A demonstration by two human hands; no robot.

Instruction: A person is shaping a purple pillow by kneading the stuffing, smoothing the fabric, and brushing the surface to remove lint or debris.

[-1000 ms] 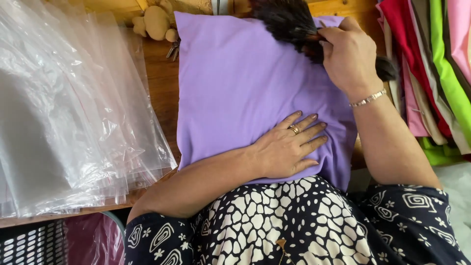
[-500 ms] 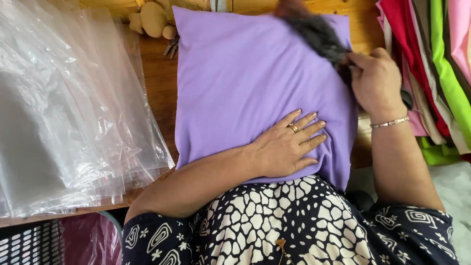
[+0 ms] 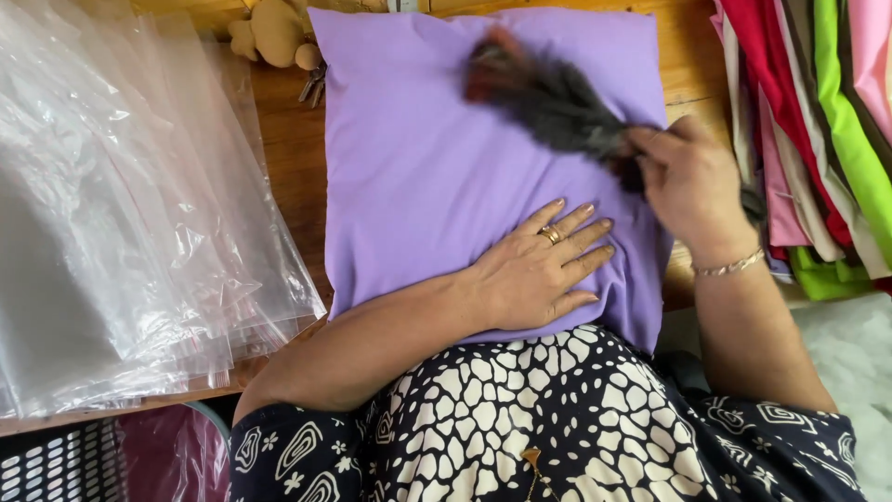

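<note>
Lilac cushion point(image 3: 437, 177), plump and smooth, square, lying on a wooden table point(image 3: 288, 158) with its near edge against the person's patterned lap. Left hand point(image 3: 534, 270) released, flat, fingers spread on the near part of the cushion. Right hand point(image 3: 692, 181) clenched around a dark brush point(image 3: 548, 93), blurred, possibly a feather duster, its head over the cushion's far right. Left: stack of clear plastic bags point(image 3: 121, 214). Far: beige soft toy point(image 3: 274, 33). Right: folded coloured fabrics point(image 3: 818, 121).
</note>
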